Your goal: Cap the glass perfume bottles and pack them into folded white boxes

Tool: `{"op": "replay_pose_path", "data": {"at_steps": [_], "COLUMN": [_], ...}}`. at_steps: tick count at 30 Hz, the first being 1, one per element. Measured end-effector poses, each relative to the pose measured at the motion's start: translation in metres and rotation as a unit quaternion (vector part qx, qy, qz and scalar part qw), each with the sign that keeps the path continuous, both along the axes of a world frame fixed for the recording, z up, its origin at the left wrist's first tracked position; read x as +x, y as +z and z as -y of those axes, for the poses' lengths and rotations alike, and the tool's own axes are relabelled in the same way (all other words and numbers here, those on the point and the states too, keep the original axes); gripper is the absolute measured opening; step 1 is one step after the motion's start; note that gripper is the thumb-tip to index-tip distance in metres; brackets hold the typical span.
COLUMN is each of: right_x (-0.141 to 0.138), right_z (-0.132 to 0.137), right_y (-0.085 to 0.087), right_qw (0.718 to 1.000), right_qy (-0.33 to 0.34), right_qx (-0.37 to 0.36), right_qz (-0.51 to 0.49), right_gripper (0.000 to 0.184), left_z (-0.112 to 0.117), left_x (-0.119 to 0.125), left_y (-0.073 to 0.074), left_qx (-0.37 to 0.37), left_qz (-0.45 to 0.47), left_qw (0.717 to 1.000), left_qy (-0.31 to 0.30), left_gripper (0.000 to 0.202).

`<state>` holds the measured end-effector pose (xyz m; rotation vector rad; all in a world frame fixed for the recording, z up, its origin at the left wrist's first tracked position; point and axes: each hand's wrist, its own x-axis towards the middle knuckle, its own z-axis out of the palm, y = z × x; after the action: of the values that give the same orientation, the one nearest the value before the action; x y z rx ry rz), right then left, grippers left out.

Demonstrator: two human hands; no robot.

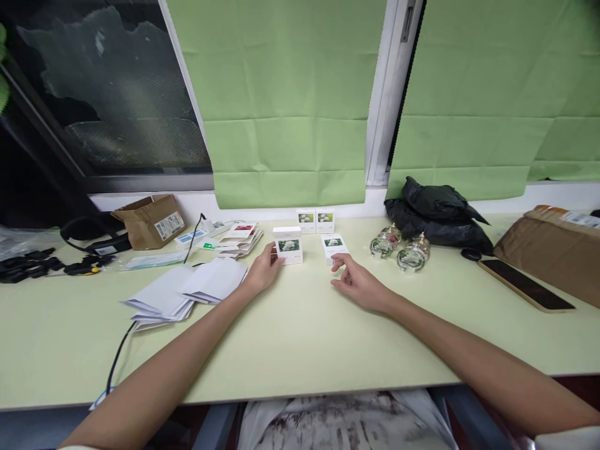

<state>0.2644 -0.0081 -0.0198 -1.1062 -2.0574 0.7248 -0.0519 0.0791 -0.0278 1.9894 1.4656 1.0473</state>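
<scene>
My left hand (264, 270) grips the left side of a small white box (288, 248) with a green and white flower picture on its front, standing upright on the table. To its right a similar white flower box (334, 246) leans back or lies tilted; I cannot tell which. My right hand (359, 282) is beside that second box with fingers loosely curled and apart, the index fingertip at its lower right corner. Whether that fingertip touches the box is unclear. Behind, two more white boxes (306, 219) with flower pictures stand side by side against the wall.
Folded white papers (213, 279) and a pile of flat cartons (244, 237) lie left. Ornate glass bottles (412, 254), black plastic bags (440, 215), a phone (525, 284) and a brown parcel (553, 247) are right. An open cardboard box (152, 222) stands back left.
</scene>
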Motion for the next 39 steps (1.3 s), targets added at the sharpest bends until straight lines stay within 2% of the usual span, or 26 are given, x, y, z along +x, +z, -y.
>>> {"op": "replay_pose_path", "data": {"at_steps": [13,20,24,35,39], "right_x": [0.0,0.0,0.001,0.0,0.001], "right_z": [0.0,-0.001,-0.001,-0.001,-0.001], "right_y": [0.0,0.0,-0.001,-0.001,-0.001], "right_qw": [1.0,1.0,1.0,1.0,1.0], "right_qy": [0.009,0.011,0.015,0.017,0.019], "right_qx": [-0.007,-0.007,-0.01,-0.008,-0.012], "right_qz": [0.008,0.012,0.015,0.02,0.021], "right_gripper": [0.05,0.049,0.048,0.048,0.047], "left_z": [0.006,0.009,0.012,0.002,0.002], "left_x": [0.001,0.001,0.0,0.0,0.002], "left_y": [0.012,0.021,0.025,0.008,0.006], "left_qx": [-0.008,-0.067,-0.074,0.01,0.015], "left_qz": [-0.063,-0.095,-0.102,-0.067,-0.069], "left_qw": [0.998,0.993,0.991,0.998,0.997], "left_qy": [-0.005,0.035,0.048,-0.007,-0.02], "left_gripper": [0.054,0.059,0.059,0.051,0.043]}}
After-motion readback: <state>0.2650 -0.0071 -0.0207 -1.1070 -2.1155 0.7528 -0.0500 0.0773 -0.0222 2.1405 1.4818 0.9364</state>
